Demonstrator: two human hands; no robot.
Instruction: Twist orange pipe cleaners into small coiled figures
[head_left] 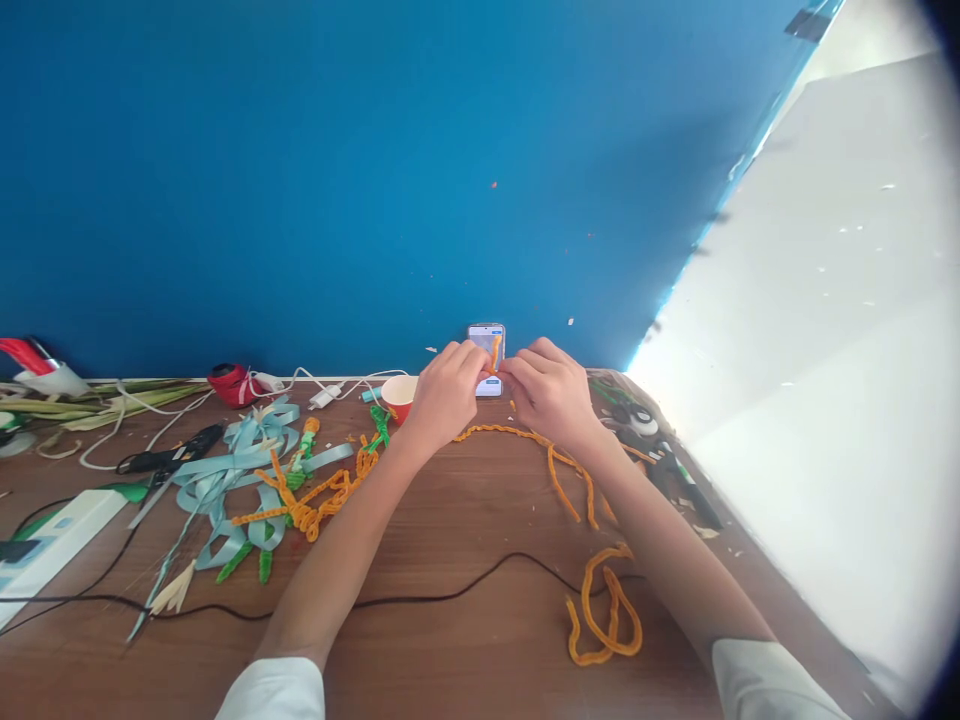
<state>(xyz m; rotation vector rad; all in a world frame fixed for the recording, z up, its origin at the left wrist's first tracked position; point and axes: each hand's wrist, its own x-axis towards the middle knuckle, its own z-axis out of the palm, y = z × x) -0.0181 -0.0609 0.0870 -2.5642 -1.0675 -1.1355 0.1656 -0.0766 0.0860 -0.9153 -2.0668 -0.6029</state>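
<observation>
Both my hands are raised in front of an upright phone (480,330) at the wall. My left hand (446,392) pinches a short, fuzzy orange chenille strand (496,348), whose tip sticks up between the fingers. Close beside it, my right hand (553,390) has its fingertips closed on the same strand. How the fingers lie around it is partly hidden. A long orange chenille strand (517,430) runs behind and below the hands, and its loose ends hang under my right wrist. Nearer me lies a looped orange strand (637,635) on the brown table (465,640).
Left of my arm lie a tangled orange bundle (304,515), pale blue ribbon (217,490), green chenille pieces (240,562) and a white power strip (71,540). A red-and-white cup (399,392) stands behind. Black cable (420,600) crosses the table; tools (690,490) lie right.
</observation>
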